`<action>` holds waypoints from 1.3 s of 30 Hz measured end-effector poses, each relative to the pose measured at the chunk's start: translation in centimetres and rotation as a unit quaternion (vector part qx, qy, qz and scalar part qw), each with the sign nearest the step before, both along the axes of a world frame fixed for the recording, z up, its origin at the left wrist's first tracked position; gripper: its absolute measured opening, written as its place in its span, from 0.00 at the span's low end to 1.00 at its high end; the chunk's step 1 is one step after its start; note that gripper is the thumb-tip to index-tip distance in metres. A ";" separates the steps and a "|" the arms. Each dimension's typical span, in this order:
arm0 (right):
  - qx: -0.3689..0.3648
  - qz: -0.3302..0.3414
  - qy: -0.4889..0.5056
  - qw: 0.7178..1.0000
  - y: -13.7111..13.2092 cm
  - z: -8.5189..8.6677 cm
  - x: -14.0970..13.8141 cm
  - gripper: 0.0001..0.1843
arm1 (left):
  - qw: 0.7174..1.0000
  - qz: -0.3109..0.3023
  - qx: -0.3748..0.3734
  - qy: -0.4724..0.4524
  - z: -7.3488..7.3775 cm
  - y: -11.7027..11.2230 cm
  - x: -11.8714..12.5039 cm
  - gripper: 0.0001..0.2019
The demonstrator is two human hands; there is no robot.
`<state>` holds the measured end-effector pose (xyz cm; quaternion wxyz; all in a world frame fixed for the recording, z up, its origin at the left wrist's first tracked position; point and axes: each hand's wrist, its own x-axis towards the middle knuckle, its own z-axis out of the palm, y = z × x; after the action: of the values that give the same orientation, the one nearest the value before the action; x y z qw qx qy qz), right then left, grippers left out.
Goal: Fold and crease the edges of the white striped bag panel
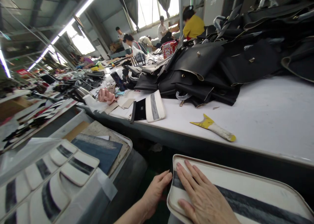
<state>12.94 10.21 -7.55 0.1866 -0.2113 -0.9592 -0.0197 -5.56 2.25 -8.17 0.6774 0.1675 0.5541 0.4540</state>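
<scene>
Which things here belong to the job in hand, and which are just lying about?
Seemingly part of the job:
- large striped piece, with the right hand flat on it and the left hand at its edge
- smaller striped pieces, probably, by their matching look

Apparently just lying about:
- pink fan
- yellow-ended tool, untouched
- heaped black pieces

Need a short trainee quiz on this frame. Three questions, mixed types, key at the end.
1. Which hand lies spread on the striped panel?
2. True or false: the forked yellow tool lies on the white table.
3. What colour is the small fan? A) blue B) pink C) green

Key:
1. The right hand.
2. True.
3. B.
</scene>
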 end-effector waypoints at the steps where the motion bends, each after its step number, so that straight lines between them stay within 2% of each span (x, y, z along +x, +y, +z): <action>1: 0.002 0.000 0.003 1.000 0.1 0.0 0.0 0.44 | 1.000 -0.003 0.000 0.028 0.2 0.1 0.0 0.30; 4: 0.009 -0.001 0.015 1.000 0.2 0.1 0.0 0.44 | 0.996 -0.017 0.019 0.084 0.7 0.4 -0.1 0.28; 8: 0.013 -0.002 0.027 1.000 0.4 0.3 0.1 0.44 | 0.987 -0.019 0.105 0.117 0.6 1.0 0.1 0.25; 11: -0.002 0.002 0.035 0.999 0.6 0.1 0.0 0.45 | 0.986 -0.016 0.112 0.120 0.2 1.3 0.2 0.25; 17: -0.063 0.008 -0.004 0.998 0.7 0.1 -0.1 0.46 | 0.991 0.000 0.106 0.083 -0.4 1.4 0.5 0.26; 20: -0.087 0.013 -0.025 0.996 0.7 0.8 0.2 0.46 | 0.995 0.019 0.094 0.041 -0.6 1.5 0.7 0.26; 23: -0.130 -0.011 -0.033 0.991 0.6 1.5 0.6 0.47 | 0.996 0.028 0.089 0.011 -0.6 1.5 1.0 0.27; 26: -0.176 -0.038 -0.021 0.983 0.3 1.8 0.7 0.46 | 0.994 0.024 0.100 -0.026 -0.2 1.5 1.0 0.29; 31: -0.258 -0.039 0.071 0.963 0.0 1.9 1.2 0.37 | 0.990 0.004 0.131 -0.046 0.1 1.2 0.7 0.32; 33: -0.313 -0.047 0.138 0.939 0.2 1.9 1.4 0.33 | 0.991 -0.006 0.131 -0.035 0.2 1.1 0.6 0.33; 35: -0.396 -0.071 0.224 0.888 0.8 2.1 1.6 0.29 | 0.991 -0.020 0.130 -0.011 0.3 1.2 0.4 0.34; 37: -0.481 -0.128 0.334 0.800 1.4 2.5 1.8 0.26 | 0.991 -0.037 0.128 0.030 0.6 1.4 0.4 0.35; 38: -0.511 -0.161 0.384 0.752 1.7 2.8 2.1 0.26 | 0.989 -0.046 0.127 0.054 0.7 1.5 0.3 0.35; 39: -0.526 -0.189 0.417 0.717 1.8 3.2 2.4 0.26 | 0.987 -0.052 0.126 0.079 0.7 1.6 0.3 0.36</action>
<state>15.37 12.06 -4.36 0.4192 -0.4388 -0.5799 0.5435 -5.27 3.90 -7.48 0.6276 0.3157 0.5347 0.4696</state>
